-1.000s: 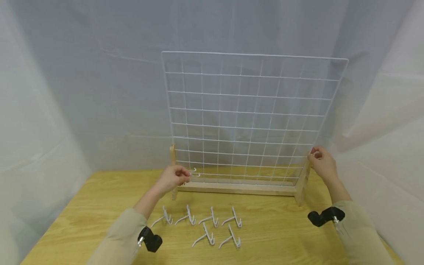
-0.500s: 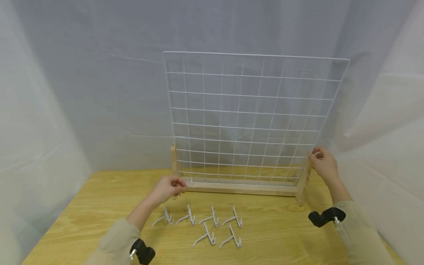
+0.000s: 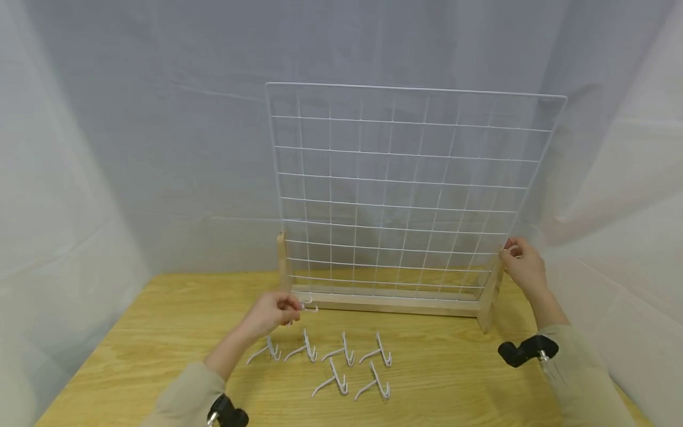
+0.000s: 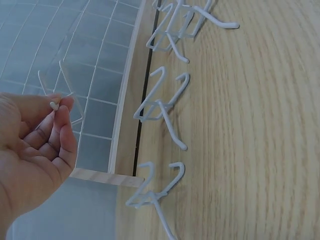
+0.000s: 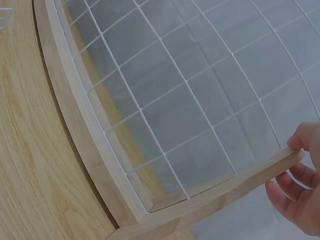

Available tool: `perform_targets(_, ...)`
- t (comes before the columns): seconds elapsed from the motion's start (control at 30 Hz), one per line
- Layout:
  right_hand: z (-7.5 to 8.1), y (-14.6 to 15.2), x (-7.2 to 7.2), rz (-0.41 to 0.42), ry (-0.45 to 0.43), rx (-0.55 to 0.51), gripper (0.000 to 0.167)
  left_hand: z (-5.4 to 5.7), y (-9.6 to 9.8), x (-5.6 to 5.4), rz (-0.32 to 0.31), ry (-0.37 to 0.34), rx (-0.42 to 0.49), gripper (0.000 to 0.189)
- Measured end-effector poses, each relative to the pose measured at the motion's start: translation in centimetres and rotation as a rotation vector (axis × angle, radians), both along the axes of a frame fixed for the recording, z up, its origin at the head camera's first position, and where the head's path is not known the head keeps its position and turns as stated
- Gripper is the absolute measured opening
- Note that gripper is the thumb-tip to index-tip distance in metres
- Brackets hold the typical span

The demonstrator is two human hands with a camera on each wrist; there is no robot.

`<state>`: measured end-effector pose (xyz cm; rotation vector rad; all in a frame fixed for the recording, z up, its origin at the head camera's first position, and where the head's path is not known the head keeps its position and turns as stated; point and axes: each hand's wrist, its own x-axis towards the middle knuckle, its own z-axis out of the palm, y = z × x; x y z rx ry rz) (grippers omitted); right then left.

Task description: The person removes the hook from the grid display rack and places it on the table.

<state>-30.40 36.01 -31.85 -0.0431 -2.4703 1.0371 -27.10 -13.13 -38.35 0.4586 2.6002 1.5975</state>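
My left hand (image 3: 274, 312) pinches a white wire hook (image 4: 66, 78) by its single prong between thumb and fingertips. Two bent ends of that hook point away from the hand, in front of the lower left of the stand. At the other side, my right hand (image 3: 525, 268) holds the top of the right wooden post (image 5: 270, 167), thumb above and fingers curled beneath. A white wire grid panel (image 3: 392, 122) stands upright in the wooden base (image 3: 389, 305). No hooks hang on the grid.
Several more white wire hooks lie on the wood-grain table (image 3: 443, 379) before the stand, four-abreast style in a back row with two nearer, such as this hook (image 3: 335, 379). Pale cloth (image 3: 160, 148) hangs behind and at both sides.
My left hand has drawn down and toward me from the grid's lower left corner, the hook still pinched in it. My right hand stays on the post.
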Motion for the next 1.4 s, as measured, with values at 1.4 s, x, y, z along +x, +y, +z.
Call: perform_targets(1.4,0.0,0.1,-0.5,0.002,-0.001,0.011,0.02,-2.0,-1.9,3.2,-0.165,0.001,-0.07,0.014)
